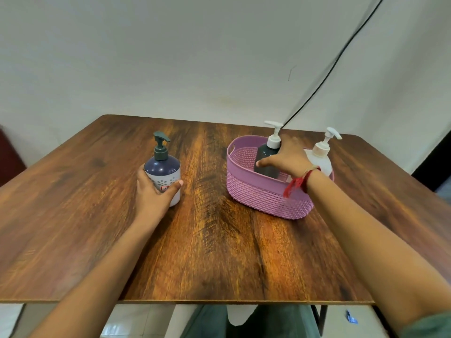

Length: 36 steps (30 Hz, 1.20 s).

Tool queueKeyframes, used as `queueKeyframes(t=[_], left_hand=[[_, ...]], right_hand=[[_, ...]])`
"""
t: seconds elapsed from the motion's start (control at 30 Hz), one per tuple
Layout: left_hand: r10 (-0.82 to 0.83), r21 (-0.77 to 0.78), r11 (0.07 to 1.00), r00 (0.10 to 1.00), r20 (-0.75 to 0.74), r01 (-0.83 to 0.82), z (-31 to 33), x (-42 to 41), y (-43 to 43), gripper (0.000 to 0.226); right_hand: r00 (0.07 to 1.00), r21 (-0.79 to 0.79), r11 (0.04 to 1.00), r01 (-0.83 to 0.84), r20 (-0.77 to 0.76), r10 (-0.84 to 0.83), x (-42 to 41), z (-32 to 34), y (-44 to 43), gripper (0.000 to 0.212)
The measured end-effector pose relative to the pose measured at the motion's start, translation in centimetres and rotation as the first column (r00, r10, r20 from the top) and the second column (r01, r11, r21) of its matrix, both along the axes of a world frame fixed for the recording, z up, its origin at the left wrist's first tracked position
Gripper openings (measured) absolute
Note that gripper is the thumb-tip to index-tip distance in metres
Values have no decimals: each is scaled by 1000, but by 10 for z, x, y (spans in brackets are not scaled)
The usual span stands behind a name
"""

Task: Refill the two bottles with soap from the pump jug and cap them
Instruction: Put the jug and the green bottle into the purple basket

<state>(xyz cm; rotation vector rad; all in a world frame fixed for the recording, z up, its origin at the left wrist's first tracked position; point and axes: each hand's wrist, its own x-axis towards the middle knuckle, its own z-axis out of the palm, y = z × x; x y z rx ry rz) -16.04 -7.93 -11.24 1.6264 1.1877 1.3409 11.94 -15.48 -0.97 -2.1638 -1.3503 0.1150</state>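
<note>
left grip [153,191]: clamped on purple bottle [163,170], thumb across its white lower front, fingers round the left side
purple bottle: upright on bench [219,240], left of centre frame; dark pump on, nozzle pointing right; small label under the thumb, unreadable
right grip [288,159]: reaching into basket [258,193], wrapped round grey bottle [264,157]; thumb on its front, fingers behind the shoulder
grey bottle: upright inside basket, white pump on, nozzle pointing left
white bottle [321,161]: upright at basket's right end, just beside the right wrist; pump on; inside or just behind the basket, can't tell
basket: pink, woven pattern, handle slot on left end; right of centre frame, well apart from purple bottle
wrist: red thread [300,181] tied on right wrist, tassel hanging over basket rim
bench: dark wood grain, streaky orange-brown, rounded far corners, pale front edge
wall [170,57]: plain off-white, faint stain low centre, small scratch upper right
cable [336,59]: black, runs diagonally from top right down behind the grey bottle's pump
floor [136,320]: pale tiles under bench; blue scrap [351,318] lower right
lower centre: green trousers [268,323]
</note>
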Motion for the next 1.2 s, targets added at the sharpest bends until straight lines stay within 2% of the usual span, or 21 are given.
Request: queueKeyframes(t=[0.27,0.4,0.53,0.63,0.83,0.97,1.2], left_hand=[[15,-2,1000,1000,-11,-15,-2,0,3,80],[11,-4,1000,1000,-10,-11,-3,0,3,81],[9,-7,1000,1000,-2,-9,-2,0,2,81],[8,-7,1000,1000,4,-8,-2,0,1,81],[6,-27,1000,1000,-6,-6,-2,-2,2,83],[1,-32,999,1000,0,-1,-2,-3,2,83],[-7,-29,1000,1000,12,7,-4,-1,3,83]], right_hand=[[1000,-198,980,-30,-7,29,-5,-8,1,65],[1000,-221,975,-20,-25,15,-9,-4,-1,67],[999,-245,969,-14,26,21,-14,0,-3,73],[999,-174,984,-48,1,49,-19,5,-9,78],[986,61,994,96,130,-103,-28,6,-15,34],[978,84,990,113,166,-126,-31,8,-11,26],[980,100,984,148,118,-159,-22,11,-11,27]])
